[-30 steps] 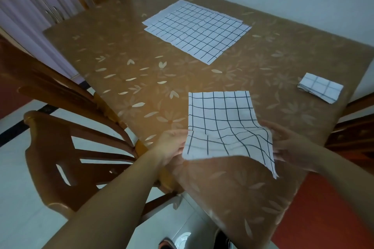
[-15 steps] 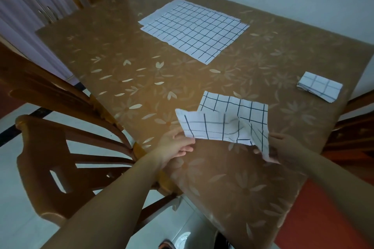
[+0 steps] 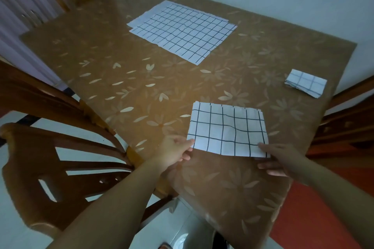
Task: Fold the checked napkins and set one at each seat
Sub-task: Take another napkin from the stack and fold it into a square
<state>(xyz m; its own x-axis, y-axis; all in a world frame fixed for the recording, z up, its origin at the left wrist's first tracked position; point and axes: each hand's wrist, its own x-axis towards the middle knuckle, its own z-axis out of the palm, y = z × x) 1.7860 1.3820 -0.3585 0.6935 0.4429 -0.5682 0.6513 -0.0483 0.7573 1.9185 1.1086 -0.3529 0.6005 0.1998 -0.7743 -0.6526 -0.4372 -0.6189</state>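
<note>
I see both forearms extended from the near edge over the table (image 3: 141,87). The left hand (image 3: 174,152) is narrow, with its fingers pinching the near left corner of the half-folded napkin (image 3: 226,129). The right hand (image 3: 277,159) pinches the near right corner, one digit on top of the cloth and the other fingers curled beneath the edge.

The half-folded napkin lies flat on the near right part of the table as a doubled rectangle, with its two far edges nearly aligned. A stack of unfolded napkins (image 3: 182,30) lies flat at the far centre, well apart from the hands. A small folded napkin (image 3: 305,83) rests near the right edge of the table. A wooden chair (image 3: 60,157) stands at the near left side, its back against the table edge.
</note>
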